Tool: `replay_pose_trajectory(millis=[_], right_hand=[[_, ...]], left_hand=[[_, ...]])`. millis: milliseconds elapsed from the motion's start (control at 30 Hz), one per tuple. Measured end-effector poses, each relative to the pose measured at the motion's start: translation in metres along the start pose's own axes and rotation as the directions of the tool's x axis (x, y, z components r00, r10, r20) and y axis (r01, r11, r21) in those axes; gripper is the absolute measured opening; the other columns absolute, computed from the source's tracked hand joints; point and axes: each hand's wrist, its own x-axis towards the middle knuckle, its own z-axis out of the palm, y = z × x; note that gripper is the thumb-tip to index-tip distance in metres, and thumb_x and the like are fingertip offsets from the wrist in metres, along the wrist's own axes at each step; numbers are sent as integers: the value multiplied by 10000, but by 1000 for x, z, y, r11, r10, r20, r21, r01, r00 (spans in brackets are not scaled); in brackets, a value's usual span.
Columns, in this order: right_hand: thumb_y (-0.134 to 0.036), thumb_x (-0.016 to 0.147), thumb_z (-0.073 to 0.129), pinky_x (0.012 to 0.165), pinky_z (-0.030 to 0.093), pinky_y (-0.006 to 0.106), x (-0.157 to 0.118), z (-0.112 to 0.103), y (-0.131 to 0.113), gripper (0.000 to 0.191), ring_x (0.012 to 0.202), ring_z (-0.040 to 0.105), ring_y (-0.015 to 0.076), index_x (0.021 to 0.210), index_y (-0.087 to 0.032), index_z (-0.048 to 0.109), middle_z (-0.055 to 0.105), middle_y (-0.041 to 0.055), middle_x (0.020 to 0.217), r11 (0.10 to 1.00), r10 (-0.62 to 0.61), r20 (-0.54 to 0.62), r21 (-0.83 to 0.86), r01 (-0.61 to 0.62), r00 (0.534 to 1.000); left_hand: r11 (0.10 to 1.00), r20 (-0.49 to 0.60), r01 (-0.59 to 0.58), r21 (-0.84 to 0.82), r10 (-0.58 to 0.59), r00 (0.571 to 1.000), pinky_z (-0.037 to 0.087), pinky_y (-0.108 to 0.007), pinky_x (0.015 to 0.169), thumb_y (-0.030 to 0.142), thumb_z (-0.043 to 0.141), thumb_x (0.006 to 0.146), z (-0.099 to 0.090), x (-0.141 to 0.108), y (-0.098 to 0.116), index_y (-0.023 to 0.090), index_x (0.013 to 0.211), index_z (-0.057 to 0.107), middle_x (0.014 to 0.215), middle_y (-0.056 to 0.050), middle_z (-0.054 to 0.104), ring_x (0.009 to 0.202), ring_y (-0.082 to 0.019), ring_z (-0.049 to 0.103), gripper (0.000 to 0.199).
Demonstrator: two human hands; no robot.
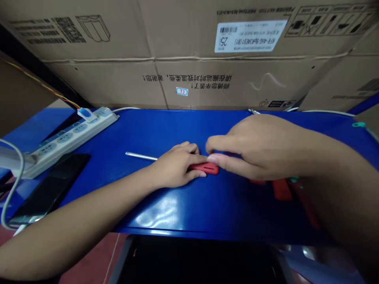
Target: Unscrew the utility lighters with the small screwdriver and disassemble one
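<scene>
My left hand (177,165) lies on the blue tabletop with its thumb and fingers closed around a red plastic handle (211,168) that has a narrow dark slot near its end. A thin silvery metal strip (141,156) sticks out to the left from behind this hand; whether it joins the handle is hidden. Above the handle's right end, my right hand (251,148) is bent over with curled fingers. Its thumb tip touches or nearly touches the handle, and anything pinched there is hidden. Under my right wrist lie more red pieces (281,190) and small green bits (294,179).
A white power strip (78,134) with a plug and cables runs along the left. Beside it lies a black phone (50,189). A large cardboard box (189,47) stands behind the blue table (166,213). Small metal pieces (253,112) lie at the back edge.
</scene>
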Motion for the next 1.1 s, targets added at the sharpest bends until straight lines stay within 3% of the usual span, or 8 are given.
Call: replay_pose_trajectory(millis=[67,233,433,633,767,833,967,1100], right_hand=[[-414,981,413,541,228,285,0,0,2,344,500,434,136,883,-210,671,562,0,576,998,55,13,-26,-55,998],[-335,933,486,556,284,269,-7,-4,7,304,603,540,155,1194,-244,612,692,27,814,994,30,25,100,-32,999],[-457,976,425,561,269,279,-1,3,9,363,562,530,156,993,-237,713,654,15,659,986,165,-78,-21,-168,983],[-324,941,482,659,372,288,-4,4,11,379,847,633,200,1300,-248,575,713,64,1104,994,13,-74,108,-5,997],[-445,984,415,589,304,289,-7,2,7,364,626,573,185,1117,-242,686,685,39,744,991,122,-31,-51,-124,992],[-423,988,408,591,302,283,-8,2,7,356,646,580,185,1147,-241,669,691,42,769,992,116,-35,-41,-118,993],[-276,926,469,617,342,268,-10,0,6,396,782,612,179,1314,-222,529,704,71,1053,992,11,-24,124,-7,1000],[-386,968,414,568,258,281,-9,0,4,320,579,507,157,1073,-218,666,659,32,721,996,93,8,-4,-93,996]], left_hand=[[1000,-1,-10,5,10,1000,431,-419,901,489,562,929,0,0,0,302,1301,643,1079,-90,601,984,-250,531,424],[999,-6,-32,-3,32,999,424,-415,905,493,547,938,0,0,-1,280,1360,606,1091,-98,597,982,-245,527,476],[1000,4,-20,-1,20,1000,422,-401,899,490,551,938,0,-1,-1,298,1368,596,1079,-87,599,965,-235,523,473],[1000,0,-23,20,23,1000,429,-421,907,462,548,941,-1,-1,1,284,1392,575,1048,-94,578,962,-241,521,486],[999,3,-39,28,39,999,432,-407,890,430,544,949,-1,0,1,306,1382,587,1038,-94,584,957,-239,515,453],[998,-3,-54,24,54,999,430,-404,893,423,548,949,0,0,0,304,1381,589,1032,-93,586,953,-234,518,449],[997,-11,-72,27,72,997,430,-414,901,437,553,946,1,0,-1,287,1379,594,1025,-95,586,949,-236,524,460],[996,-15,-70,57,71,997,436,-413,869,441,545,946,1,0,-1,299,1375,596,1032,-98,592,931,-240,519,455]])
